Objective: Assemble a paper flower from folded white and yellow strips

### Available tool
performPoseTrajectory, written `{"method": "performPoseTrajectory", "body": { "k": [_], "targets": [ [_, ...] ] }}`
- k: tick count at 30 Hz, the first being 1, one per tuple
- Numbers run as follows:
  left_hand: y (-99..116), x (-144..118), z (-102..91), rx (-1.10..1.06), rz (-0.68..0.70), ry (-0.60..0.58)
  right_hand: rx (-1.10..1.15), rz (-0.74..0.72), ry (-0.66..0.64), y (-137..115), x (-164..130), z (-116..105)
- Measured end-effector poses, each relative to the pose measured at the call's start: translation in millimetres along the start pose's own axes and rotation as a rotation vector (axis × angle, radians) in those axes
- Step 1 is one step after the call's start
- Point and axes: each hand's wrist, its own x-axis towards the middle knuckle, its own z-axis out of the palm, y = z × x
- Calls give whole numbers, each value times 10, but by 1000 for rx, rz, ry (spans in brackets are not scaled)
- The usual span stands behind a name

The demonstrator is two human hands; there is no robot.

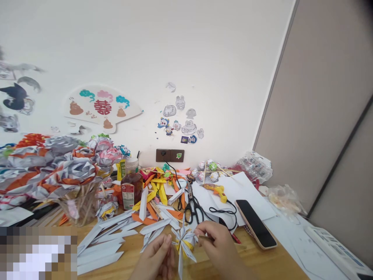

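A folded paper flower [186,245] with white pointed petals and a yellow centre is between my hands, low over the wooden table. My left hand [159,254] is closed at the flower's left side, thumb and fingers pinched by its petals. The exact contact is partly hidden. My right hand [217,242] is closed around a thin wooden stick at the flower's right side. The stick's far end shows past the hand, and its join with the flower is hidden. Loose folded white paper strips [100,249] lie to the left.
Black scissors [194,212], a yellow glue gun [215,190] with a cord, and a phone [255,223] lie beyond my hands. A bottle [131,188] stands beside orange and yellow strips [159,186]. Finished paper flowers [72,171] crowd the left. White sheets [233,190] lie at right.
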Motion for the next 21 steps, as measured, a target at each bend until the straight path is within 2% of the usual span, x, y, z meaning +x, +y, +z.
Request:
{"method": "performPoseTrajectory", "body": {
  "k": [8, 14, 21],
  "targets": [
    [43, -35, -33, 91, 105, 33, 16, 9, 4, -22, 22, -22],
    [28, -38, -37, 85, 127, 34, 20, 42, -11, -29, 27, -34],
    [58, -37, -33, -9, 80, -84, 26, -71, 47, 26, 16, -27]
  ]
}}
